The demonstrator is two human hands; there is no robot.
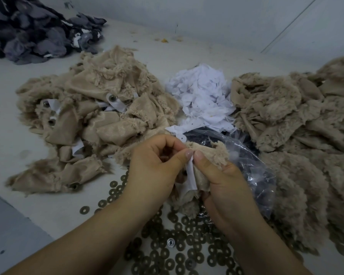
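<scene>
While both hands are meeting at the centre of the view, the left hand [155,169] and the right hand [224,185] are holding one beige furry fabric piece [209,153] between them, just above the table [167,50].

Left hand: fingers are curling inward; thumb and forefinger are pinching the top edge of the piece.

Right hand: thumb is pressing down right beside the left thumb and the remaining fingers are wrapping under the cloth. Both hands are clamping on the same piece.

A white strip [191,173] is hanging down from the pinch point between the two thumbs, lying against the smooth backing of the piece. The lower part of the piece is drooping between the wrists.

Surroundings:
- Dark metal rings [187,253] are lying scattered on the table under and around the forearms, with one silver stud [170,242] sitting among them.
- A clear plastic bag [254,169] with dark contents is lying just behind the right hand.
- A white cut-out heap [203,94] is sitting beyond the bag.
- A smooth beige pile [99,108], with white tags and studs showing in it, is lying to the left.
- A fluffy beige pile [306,132] is spreading to the right.
- A dark grey heap [36,32] is occupying the far left corner, well apart from the hands
</scene>
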